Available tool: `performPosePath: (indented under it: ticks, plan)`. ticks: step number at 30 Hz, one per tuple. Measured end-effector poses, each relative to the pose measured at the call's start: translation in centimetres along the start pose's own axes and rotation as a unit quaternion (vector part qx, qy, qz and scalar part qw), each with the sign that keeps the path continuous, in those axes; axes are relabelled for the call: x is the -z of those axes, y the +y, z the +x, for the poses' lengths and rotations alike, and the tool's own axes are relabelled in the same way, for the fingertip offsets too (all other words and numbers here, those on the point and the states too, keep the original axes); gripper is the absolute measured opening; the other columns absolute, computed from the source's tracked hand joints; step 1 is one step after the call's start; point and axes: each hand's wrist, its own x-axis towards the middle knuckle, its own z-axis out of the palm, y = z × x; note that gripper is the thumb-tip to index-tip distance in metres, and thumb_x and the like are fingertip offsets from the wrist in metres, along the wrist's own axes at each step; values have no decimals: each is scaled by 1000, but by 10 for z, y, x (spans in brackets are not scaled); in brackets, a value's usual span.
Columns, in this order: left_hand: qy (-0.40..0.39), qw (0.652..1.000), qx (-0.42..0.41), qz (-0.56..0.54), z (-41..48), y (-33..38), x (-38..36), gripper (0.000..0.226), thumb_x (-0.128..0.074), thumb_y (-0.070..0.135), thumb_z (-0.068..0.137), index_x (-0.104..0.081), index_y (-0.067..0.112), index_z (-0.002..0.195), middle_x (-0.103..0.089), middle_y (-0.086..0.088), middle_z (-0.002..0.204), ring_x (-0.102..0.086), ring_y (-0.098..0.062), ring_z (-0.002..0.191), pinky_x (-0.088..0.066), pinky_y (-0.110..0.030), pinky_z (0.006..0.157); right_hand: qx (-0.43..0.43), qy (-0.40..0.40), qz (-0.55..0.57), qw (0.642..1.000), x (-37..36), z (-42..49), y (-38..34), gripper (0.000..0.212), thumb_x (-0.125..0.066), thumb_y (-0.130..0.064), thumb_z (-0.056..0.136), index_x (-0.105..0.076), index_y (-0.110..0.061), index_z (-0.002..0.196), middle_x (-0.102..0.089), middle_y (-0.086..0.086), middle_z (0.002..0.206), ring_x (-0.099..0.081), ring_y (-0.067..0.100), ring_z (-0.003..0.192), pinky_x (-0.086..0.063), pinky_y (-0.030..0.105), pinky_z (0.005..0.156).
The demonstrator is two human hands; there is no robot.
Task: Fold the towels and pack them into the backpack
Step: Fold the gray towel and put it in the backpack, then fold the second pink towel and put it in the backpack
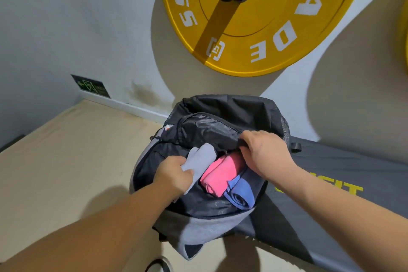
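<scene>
A black and grey backpack [196,225] stands open in the middle of the head view, leaning on a dark bench. Inside its mouth lie a folded pink towel [220,174] and a rolled blue towel [239,194] to the pink one's right. My left hand [174,174] is shut on a folded light grey towel [202,157], which sits partly inside the opening, left of the pink towel. My right hand [265,150] grips the black upper flap [209,130] of the backpack at the opening's far right edge and holds it back.
A dark padded bench [344,174] with yellow lettering runs off to the right under the backpack. A yellow weight plate [254,28] hangs on the white wall just above. Tan floor [66,161] spreads to the left. A shoe tip [160,266] shows at the bottom edge.
</scene>
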Motion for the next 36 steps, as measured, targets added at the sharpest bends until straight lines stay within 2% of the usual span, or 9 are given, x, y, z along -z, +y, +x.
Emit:
performPosePath:
  ticks: [4, 7, 10, 13, 16, 22, 25, 30, 36]
  plan:
    - [-13, 999, -14, -47, 8, -8, -9, 32, -56, 12, 86, -44, 15, 56, -39, 1, 56, -40, -20, 61, -32, -28, 59, -80, 70, 115, 988, 12, 6, 3, 16, -57, -31, 95, -62, -18, 104, -66, 5, 86, -60, 32, 86, -45, 38, 62]
    - [-46, 990, 14, -134, 16, 2, -10, 21, -58, 10, 95, -72, 10, 80, -68, -8, 71, -61, -24, 67, -47, -27, 59, -92, 77, 137, 983, 16, 6, 2, 19, -59, -33, 95, -64, -22, 110, -67, 5, 87, -61, 31, 89, -44, 37, 63]
    - [-61, 976, 76, -196, 23, 12, -11, 16, -62, 17, 97, -76, 16, 89, -76, -12, 83, -72, -30, 77, -59, -34, 70, -78, 33, 125, 988, 7, -2, 1, 17, -59, -37, 93, -63, -26, 106, -69, 0, 92, -62, 28, 93, -51, 38, 67]
    - [28, 995, 42, -90, 25, 8, -18, 34, -62, 18, 95, -63, 8, 63, -62, -12, 59, -60, -28, 59, -57, -40, 66, -43, -1, 98, 994, 1, -8, 2, 20, -58, -39, 92, -64, -28, 107, -69, -6, 99, -62, 25, 97, -51, 36, 72]
    - [85, 996, -21, -26, 14, 7, -22, 28, -61, 19, 94, -62, -1, 74, -61, -16, 67, -56, -28, 64, -57, -45, 73, -17, -8, 92, 996, 2, -10, 3, 32, -56, -43, 88, -67, -25, 112, -71, -3, 100, -64, 26, 97, -54, 36, 77]
    - [77, 991, -104, 30, -17, 23, -7, 23, -70, 25, 89, -68, 15, 110, -63, -1, 105, -62, -18, 96, -52, -34, 91, 23, 5, 119, 993, 17, -27, 12, 48, -56, -39, 85, -66, -14, 125, -68, 2, 120, -63, 27, 111, -52, 39, 98]
    - [49, 988, -147, 4, -36, 46, -5, 23, -72, 22, 88, -68, 18, 110, -65, 5, 104, -63, -10, 97, -51, -25, 88, 10, 13, 121, 992, 33, -44, 17, 46, -58, -37, 85, -68, -13, 123, -67, 4, 121, -62, 27, 113, -51, 39, 100]
    - [-17, 986, -162, -34, -73, 112, -36, 16, -71, 14, 85, -70, 26, 96, -73, 5, 85, -70, -15, 78, -59, -30, 73, -60, 1, 134, 989, 58, -90, 35, 41, -58, -38, 87, -65, -15, 122, -66, 6, 116, -59, 28, 113, -50, 39, 98]
    - [-128, 960, -249, -8, -118, 200, -122, 9, -73, 10, 83, -74, 18, 87, -59, 16, 52, -50, 4, 46, -37, -7, 49, -198, -36, 107, 974, 79, -161, 116, 49, -59, -36, 90, -57, -14, 133, -60, 10, 127, -55, 32, 120, -47, 42, 101]
